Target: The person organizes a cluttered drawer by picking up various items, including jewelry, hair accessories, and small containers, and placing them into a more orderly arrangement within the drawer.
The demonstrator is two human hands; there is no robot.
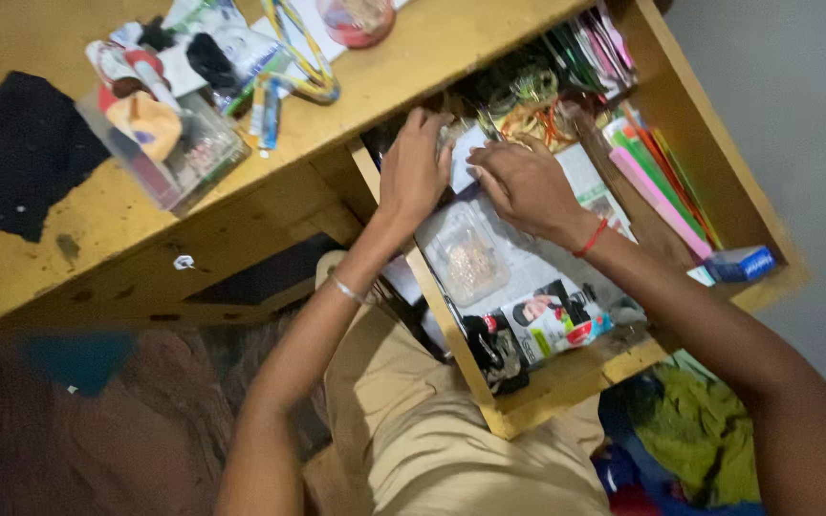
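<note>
Clutter covered the wooden desk (69,258), with a clear plastic box (169,153) near its front edge. Right of it, the left hand (415,170) reached into the open drawer (547,387), forearm rising straight from the lap, fingers curled on a small white paper (466,158). That paper lay at the drawer's back, long axis running away from the person. The right hand (525,186) came in from the right, wrist bent, fingers pinching the paper's edge.
</note>
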